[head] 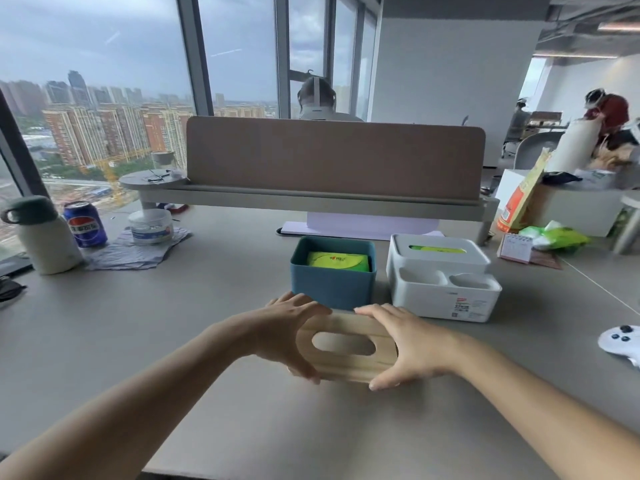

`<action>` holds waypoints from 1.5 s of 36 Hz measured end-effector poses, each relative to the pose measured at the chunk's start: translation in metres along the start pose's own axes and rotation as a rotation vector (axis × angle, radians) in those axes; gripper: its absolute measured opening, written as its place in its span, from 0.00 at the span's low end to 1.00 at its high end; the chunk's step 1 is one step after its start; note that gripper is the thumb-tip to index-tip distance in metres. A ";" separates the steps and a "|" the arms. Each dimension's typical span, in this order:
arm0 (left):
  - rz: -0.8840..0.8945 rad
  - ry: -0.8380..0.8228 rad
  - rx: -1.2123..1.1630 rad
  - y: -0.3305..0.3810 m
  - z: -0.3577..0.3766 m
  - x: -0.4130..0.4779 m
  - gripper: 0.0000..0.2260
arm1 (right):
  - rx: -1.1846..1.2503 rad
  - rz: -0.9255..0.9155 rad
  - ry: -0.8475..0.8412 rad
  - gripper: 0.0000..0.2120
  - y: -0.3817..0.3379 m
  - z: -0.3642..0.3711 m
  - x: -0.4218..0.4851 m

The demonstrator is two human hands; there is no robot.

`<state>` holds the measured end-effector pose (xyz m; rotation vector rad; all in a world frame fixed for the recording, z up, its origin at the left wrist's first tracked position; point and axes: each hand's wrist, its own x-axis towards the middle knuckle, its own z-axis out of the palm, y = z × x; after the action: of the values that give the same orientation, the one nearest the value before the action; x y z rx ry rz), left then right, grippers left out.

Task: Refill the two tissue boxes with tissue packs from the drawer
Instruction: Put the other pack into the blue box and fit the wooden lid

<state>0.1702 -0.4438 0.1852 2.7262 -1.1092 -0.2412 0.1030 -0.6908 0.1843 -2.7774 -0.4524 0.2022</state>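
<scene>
A wooden lid (349, 365) with an oval slot is held flat just above the desk, in front of the blue tissue box (332, 289). My left hand (287, 334) grips its left edge and my right hand (408, 344) grips its right edge. The blue box stands without a lid, with a green tissue pack (337, 262) lying inside it. To its right stands a white tissue box (443, 282) with its lid on; green tissue packaging shows through the slot on top. No drawer is in view.
A white bottle (45, 237), a cola can (85, 223) and a round tub (150, 226) on a cloth stand at far left. A game controller (623, 341) lies at right, with a small calendar (516, 247) and green packs (557, 235) beyond. A divider panel (332, 157) closes the back; people sit behind.
</scene>
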 end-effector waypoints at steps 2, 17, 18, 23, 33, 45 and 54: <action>0.019 0.022 0.012 0.004 -0.014 -0.004 0.47 | -0.006 -0.015 0.013 0.52 -0.002 -0.011 -0.002; 0.017 0.197 -0.076 -0.021 -0.082 0.036 0.48 | -0.041 0.002 0.141 0.56 -0.004 -0.089 0.041; 0.015 0.200 -0.076 -0.024 -0.083 0.041 0.48 | -0.041 0.007 0.142 0.57 -0.002 -0.090 0.047; -0.007 0.200 -0.082 -0.039 -0.094 0.065 0.45 | -0.047 0.020 0.152 0.56 0.009 -0.098 0.073; -0.085 0.125 -0.140 -0.071 -0.103 0.110 0.46 | -0.012 0.070 0.133 0.54 0.029 -0.105 0.119; -0.099 0.014 -0.207 -0.094 -0.090 0.126 0.48 | 0.083 0.129 0.028 0.52 0.038 -0.099 0.127; -0.126 -0.032 -0.211 -0.097 -0.090 0.126 0.51 | 0.137 0.127 0.021 0.51 0.036 -0.097 0.125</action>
<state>0.3440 -0.4538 0.2395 2.6131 -0.8664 -0.3968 0.2487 -0.7102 0.2522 -2.6726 -0.2476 0.2237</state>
